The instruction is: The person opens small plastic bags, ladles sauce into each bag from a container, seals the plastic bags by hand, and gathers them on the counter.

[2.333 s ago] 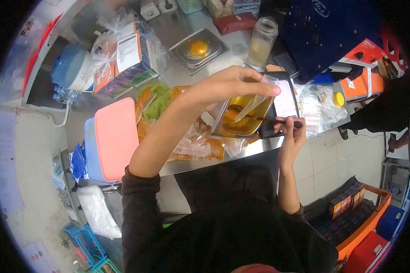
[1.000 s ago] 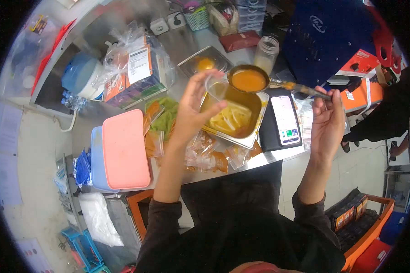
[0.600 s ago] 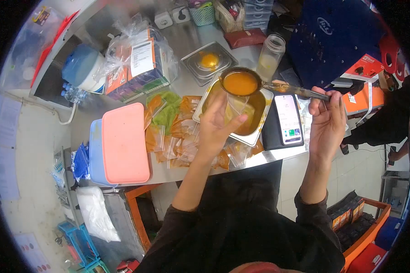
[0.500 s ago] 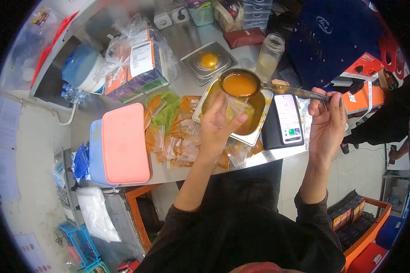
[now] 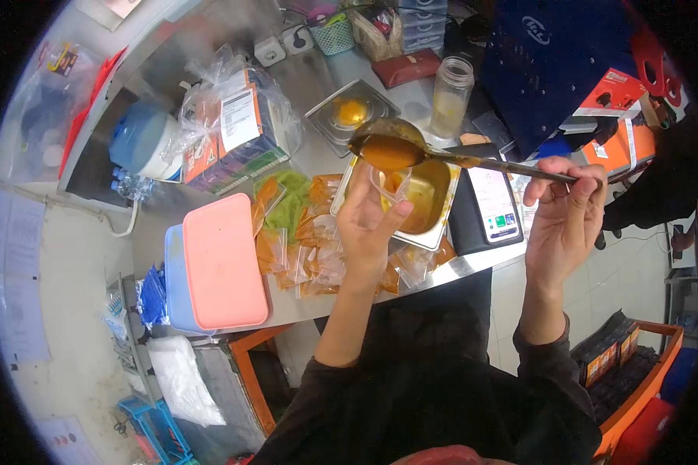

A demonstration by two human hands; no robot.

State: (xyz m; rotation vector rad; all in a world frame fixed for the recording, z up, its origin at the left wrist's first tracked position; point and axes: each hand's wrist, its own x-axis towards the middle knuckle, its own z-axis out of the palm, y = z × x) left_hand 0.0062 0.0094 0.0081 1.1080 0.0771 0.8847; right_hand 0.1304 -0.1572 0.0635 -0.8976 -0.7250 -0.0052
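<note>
In my right hand is the far end of the handle of a long ladle. Its bowl holds orange-brown sauce and tilts over a small clear plastic zip bag. My left hand grips that bag with its mouth spread, thumb to the right and fingers partly behind it. Some orange sauce shows inside the bag. Beneath both is a rectangular metal pan with more of the sauce. Several sauce-filled zip bags lie left of my left hand, by a green cloth.
A stained metal lid and clear jar stand behind the pan. Right of it, a phone lies on a black case. A pink lid over a blue container sits left; a plastic-wrapped box stands farther back.
The ladle bowl has tipped toward the bag, and sauce now shows in the bag. My right hand has moved slightly right and down. The whole view has shifted a little.
</note>
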